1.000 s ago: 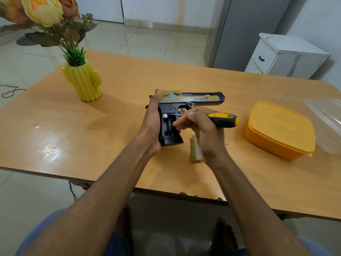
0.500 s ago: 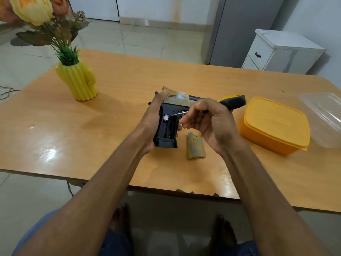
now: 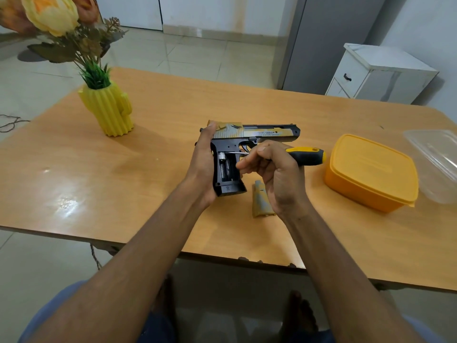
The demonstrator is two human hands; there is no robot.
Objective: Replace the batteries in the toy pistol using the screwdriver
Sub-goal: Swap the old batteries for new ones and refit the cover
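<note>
The toy pistol (image 3: 254, 135), black with a gold and silver slide, lies on its side over the wooden table (image 3: 148, 149), barrel to the right. My left hand (image 3: 204, 164) grips the back of its grip. The battery compartment (image 3: 226, 169) is uncovered and a battery shows inside. My right hand (image 3: 274, 174) holds the screwdriver (image 3: 305, 155) by its yellow and black handle, with the metal tip at the top of the compartment. The removed gold grip cover (image 3: 259, 201) lies on the table, partly behind my right hand.
An orange lidded box (image 3: 371, 174) sits to the right, with a clear plastic container (image 3: 437, 159) beyond it. A yellow cactus-shaped vase (image 3: 108, 110) with flowers stands at the back left. A white cabinet (image 3: 380, 73) stands past the table's far right corner.
The pistol has turned flat again, so its slide and barrel show. The screwdriver handle has dropped lower and points right. The tip stays at the compartment.
</note>
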